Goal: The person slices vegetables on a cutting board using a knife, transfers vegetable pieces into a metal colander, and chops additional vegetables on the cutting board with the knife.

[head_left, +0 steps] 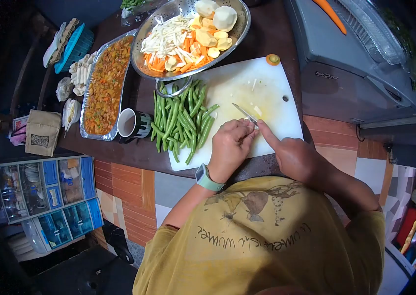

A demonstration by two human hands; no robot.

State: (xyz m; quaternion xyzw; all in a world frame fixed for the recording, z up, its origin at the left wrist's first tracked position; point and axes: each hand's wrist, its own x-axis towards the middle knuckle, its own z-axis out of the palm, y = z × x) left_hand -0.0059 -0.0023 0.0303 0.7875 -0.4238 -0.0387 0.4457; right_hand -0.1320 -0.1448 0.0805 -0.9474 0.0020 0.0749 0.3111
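Over the near part of the white cutting board (237,83), my right hand (294,156) grips a small knife (243,112), its index finger stretched along it and its handle hidden in the fist. The blade points to the far left. Right beside it is my left hand (231,143), with a watch on the wrist. Its fingers are pinched together near the blade, and what they hold is hidden. A pile of green beans (181,118) lies on the board's left side. Small pale slivers and a carrot end (273,59) also lie on the board.
Behind the beans stands a metal colander (241,39) with cut white and orange vegetables and peeled potatoes. Left of it are a foil tray (84,120) of cooked food and a mug (134,124). A grey appliance (336,86) stands at the right, with a carrot (331,15) on top.
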